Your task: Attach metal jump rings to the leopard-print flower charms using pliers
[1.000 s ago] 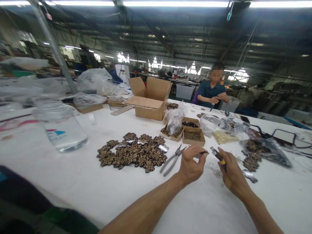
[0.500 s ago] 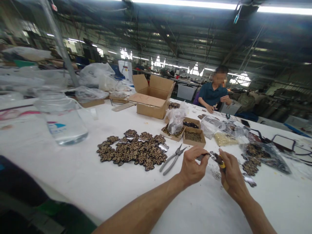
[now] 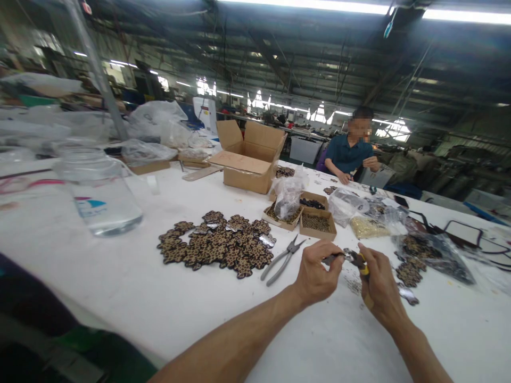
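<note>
My left hand point(image 3: 320, 270) pinches a small dark flat piece point(image 3: 330, 259), mostly hidden by the fingers; it looks like one of the leopard-print patches. In my right hand point(image 3: 379, 279) is a pair of pliers point(image 3: 361, 261) with yellow on the handles. The jaws meet the edge of the piece by my left fingertips. Below the jaws, tiny metal bits point(image 3: 353, 284) are scattered on the white table point(image 3: 303, 340). Left of my left hand lies a second, grey pair of pliers point(image 3: 282, 260), spread apart, beside a heap of leopard-print patches point(image 3: 223, 246).
Small cardboard trays of studs point(image 3: 318, 222) stand beyond my hands, with a larger open carton point(image 3: 247, 178) behind. A clear jug point(image 3: 104, 197) holds water at left. Plastic bags point(image 3: 439, 252) and more patches lie at right. A co-worker point(image 3: 349, 154) sits across the table.
The plier jaws have come slightly left, from just apart to the edge of the piece in my left hand. The rest shifts only slightly with the camera.
</note>
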`<state>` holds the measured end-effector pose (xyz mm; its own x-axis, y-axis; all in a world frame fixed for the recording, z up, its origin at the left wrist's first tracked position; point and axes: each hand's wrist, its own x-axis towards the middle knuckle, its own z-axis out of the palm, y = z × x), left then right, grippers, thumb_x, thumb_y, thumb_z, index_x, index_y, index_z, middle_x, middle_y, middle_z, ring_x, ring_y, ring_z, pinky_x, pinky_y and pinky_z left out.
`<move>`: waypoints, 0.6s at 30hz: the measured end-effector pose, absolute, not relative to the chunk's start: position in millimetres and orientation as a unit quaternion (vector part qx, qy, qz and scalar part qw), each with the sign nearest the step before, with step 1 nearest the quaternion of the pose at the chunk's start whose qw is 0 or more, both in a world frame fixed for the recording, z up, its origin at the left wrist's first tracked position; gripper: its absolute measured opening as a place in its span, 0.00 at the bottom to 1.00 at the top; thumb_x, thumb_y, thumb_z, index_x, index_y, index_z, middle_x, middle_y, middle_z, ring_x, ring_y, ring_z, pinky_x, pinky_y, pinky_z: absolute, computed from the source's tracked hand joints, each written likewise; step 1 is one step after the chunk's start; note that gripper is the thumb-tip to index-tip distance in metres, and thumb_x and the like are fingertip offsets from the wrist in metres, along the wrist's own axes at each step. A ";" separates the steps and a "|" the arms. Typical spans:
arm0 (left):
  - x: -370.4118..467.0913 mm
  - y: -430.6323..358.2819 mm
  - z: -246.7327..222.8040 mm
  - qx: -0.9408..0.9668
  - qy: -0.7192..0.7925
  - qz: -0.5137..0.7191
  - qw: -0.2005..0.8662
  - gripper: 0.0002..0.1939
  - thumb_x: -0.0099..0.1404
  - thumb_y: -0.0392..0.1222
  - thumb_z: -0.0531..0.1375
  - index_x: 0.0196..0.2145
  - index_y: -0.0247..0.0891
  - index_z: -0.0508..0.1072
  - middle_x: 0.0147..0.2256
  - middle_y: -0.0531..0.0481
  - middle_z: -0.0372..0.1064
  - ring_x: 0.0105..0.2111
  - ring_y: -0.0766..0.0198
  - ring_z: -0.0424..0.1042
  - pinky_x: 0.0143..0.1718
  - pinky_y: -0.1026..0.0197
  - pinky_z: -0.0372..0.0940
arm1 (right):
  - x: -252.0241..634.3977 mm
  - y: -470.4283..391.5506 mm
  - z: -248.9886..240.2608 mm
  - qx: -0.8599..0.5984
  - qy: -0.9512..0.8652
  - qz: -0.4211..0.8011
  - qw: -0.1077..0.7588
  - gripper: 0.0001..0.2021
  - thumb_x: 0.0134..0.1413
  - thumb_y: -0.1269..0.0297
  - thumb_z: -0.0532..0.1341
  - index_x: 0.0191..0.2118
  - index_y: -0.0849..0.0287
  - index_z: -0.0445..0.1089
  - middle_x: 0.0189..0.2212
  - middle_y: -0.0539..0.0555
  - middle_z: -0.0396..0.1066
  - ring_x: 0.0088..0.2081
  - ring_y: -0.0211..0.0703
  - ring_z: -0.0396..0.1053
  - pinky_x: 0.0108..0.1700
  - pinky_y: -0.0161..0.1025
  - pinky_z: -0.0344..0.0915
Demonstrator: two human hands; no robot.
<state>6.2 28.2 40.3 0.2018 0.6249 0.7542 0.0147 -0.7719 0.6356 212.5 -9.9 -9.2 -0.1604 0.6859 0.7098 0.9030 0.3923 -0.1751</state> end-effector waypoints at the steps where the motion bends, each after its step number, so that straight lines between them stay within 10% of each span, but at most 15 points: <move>1: 6.2 27.8 40.7 0.731 0.220 0.593 0.256 0.03 0.63 0.34 0.60 0.33 0.36 0.74 0.30 0.47 0.72 0.31 0.63 0.69 0.36 0.60 0.65 | 212.1 -10.2 -8.5 -0.529 -0.748 -0.148 0.372 0.41 0.52 0.79 0.52 0.72 0.54 0.45 0.53 0.65 0.61 0.54 0.60 0.61 0.51 0.62 0.68; 18: 7.0 26.6 39.4 0.725 0.216 0.608 0.241 0.03 0.63 0.35 0.60 0.33 0.36 0.74 0.29 0.47 0.72 0.31 0.63 0.69 0.35 0.60 0.65 | 221.6 -4.2 -13.9 -0.515 -0.751 -0.192 0.366 0.36 0.47 0.80 0.53 0.65 0.58 0.54 0.53 0.66 0.61 0.54 0.63 0.61 0.51 0.64 0.67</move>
<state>7.0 26.6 39.4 0.1682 0.6069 0.7768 0.0211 -0.7901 0.6127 221.6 -4.2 -13.9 -0.2024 0.6336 0.7467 0.9139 0.3962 -0.0884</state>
